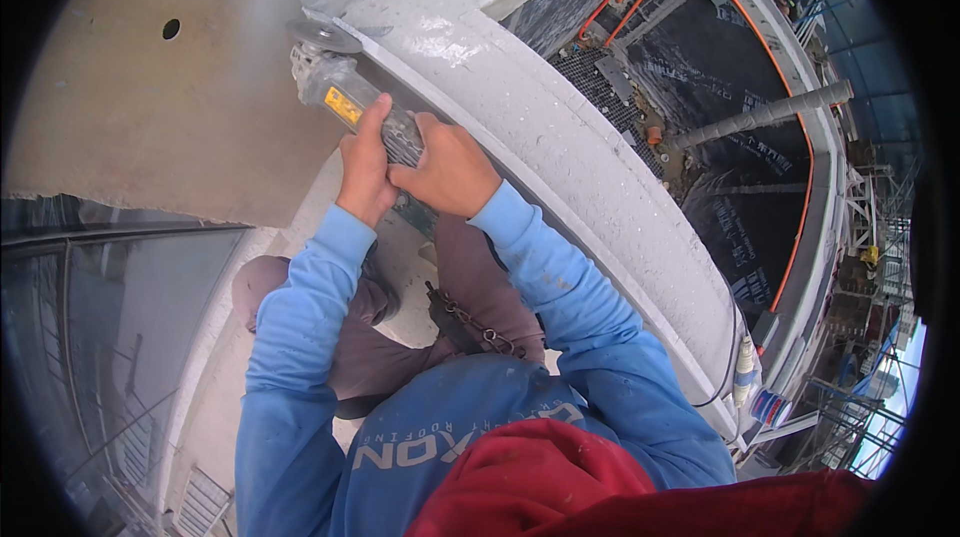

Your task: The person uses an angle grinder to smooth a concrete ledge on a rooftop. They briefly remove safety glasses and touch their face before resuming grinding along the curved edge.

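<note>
A dusty grey angle grinder (342, 99) with a yellow label points away to the upper left, in both my hands. My left hand (367, 169) is wrapped round the body, its thumb along the top. Just behind it, my right hand (450, 169) closes round the rear part, thumb toward the left hand. The grinder's flat disc (326, 36) lies at the far end, against or very close to the edge of the pale concrete ledge (590, 152); which, I cannot tell. Haze hangs around the disc.
A tan panel (130, 87) with a round hole rises at the left. Beyond the ledge, a recess lined with black sheet (735, 147) holds a pole (765, 115) and orange conduit (790, 282). A cable connector (744, 372) sits at lower right. A chain (485, 335) hangs by my legs.
</note>
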`<state>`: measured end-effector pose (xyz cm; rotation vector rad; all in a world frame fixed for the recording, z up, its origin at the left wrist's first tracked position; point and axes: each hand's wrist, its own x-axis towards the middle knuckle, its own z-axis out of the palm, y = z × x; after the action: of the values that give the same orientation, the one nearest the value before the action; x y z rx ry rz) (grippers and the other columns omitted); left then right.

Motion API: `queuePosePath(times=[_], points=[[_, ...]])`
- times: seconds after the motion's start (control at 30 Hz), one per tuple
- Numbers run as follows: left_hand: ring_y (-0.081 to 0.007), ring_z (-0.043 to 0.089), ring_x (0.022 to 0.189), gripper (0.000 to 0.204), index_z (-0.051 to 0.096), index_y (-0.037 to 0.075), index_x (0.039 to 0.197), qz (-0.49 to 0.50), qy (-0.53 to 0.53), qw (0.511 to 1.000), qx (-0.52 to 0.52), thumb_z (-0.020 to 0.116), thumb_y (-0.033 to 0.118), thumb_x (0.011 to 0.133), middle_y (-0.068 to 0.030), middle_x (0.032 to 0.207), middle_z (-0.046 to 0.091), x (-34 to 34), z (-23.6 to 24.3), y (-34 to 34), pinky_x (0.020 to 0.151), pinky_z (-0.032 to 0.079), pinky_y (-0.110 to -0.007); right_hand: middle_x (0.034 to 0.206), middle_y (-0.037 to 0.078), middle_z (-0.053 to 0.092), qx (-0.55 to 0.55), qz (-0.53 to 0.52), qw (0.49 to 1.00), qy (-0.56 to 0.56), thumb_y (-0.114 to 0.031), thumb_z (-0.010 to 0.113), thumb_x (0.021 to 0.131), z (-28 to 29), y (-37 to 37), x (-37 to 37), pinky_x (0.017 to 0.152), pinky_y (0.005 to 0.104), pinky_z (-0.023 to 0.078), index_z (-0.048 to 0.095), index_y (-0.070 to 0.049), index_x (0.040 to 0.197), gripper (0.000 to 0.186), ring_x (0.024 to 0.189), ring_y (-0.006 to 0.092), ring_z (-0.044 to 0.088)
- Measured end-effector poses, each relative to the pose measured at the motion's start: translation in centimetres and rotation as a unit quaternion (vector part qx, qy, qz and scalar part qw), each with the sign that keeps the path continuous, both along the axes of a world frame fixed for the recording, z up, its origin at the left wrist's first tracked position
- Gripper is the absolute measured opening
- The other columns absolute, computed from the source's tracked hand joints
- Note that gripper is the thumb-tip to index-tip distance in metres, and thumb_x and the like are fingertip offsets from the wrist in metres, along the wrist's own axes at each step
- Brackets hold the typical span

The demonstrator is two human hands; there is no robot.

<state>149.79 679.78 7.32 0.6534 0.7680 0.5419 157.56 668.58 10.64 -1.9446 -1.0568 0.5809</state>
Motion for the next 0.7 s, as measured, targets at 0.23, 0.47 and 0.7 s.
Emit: queuePosePath(times=[0.23,0.47,0.7], points=[[-0.0185,0.07,0.075,0.035,0.06,-0.005,0.105,0.0,-0.022,1.0,-0.003,0.073,0.025,0.093,-0.0105,0.091,0.067,0.2,-0.6,0.9,0.063,0.058,-0.034,0.091,0.029,0.07,0.008,-0.001,1.0,-0.005,-0.026,0.078,0.071,-0.8,0.9,0.3,0.078,0.0455,0.056,0.061,0.011,0.116,0.06,0.089,0.0439,0.07],[-0.0197,0.069,0.074,0.036,0.06,-0.005,0.105,0.007,-0.019,1.0,-0.008,0.074,0.024,0.092,-0.011,0.091,0.067,0.6,-0.8,1.9,0.064,0.059,-0.035,0.088,0.027,0.07,0.018,0.0,1.0,-0.013,-0.025,0.079,0.072,-1.6,2.1,0.7,0.075,0.0448,0.055,0.064,0.007,0.106,0.049,0.086,0.0425,0.071],[-0.0178,0.069,0.073,0.031,0.06,-0.002,0.107,0.009,-0.014,1.0,-0.018,0.073,0.023,0.092,-0.0092,0.091,0.067,0.1,-0.3,0.5,0.063,0.058,-0.035,0.086,0.027,0.069,-0.018,0.011,1.0,-0.001,-0.025,0.079,0.072,0.0,0.7,0.1,0.074,0.0462,0.055,0.06,0.008,0.104,0.05,0.085,0.0438,0.07]])
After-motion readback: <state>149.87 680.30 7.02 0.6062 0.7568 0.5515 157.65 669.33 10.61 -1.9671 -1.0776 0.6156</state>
